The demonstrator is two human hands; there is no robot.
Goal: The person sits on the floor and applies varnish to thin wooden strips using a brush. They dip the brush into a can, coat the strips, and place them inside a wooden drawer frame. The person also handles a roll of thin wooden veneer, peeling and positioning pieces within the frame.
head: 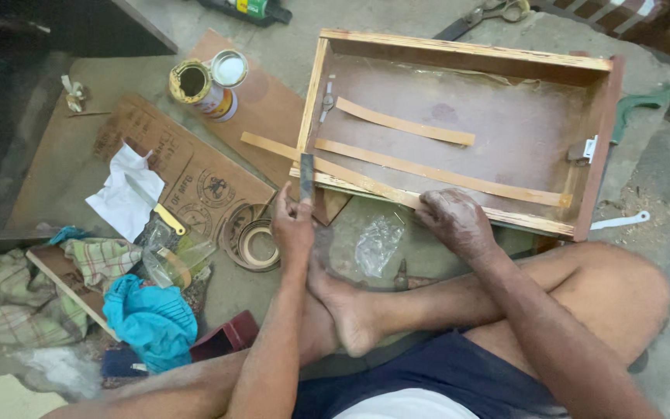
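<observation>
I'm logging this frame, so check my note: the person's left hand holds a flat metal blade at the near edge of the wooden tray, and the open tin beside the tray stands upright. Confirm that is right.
One detail is wrong. The head view shows the open tin lying on its side, mouth toward the camera, its lid beside it. The rest holds: the left hand holds the flat metal blade at the near edge of the wooden tray.

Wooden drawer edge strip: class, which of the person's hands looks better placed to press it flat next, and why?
Probably the right hand: it rests on the thin strip along the wooden drawer's near edge. The left hand is occupied, holding a flat dark blade upright.
</observation>
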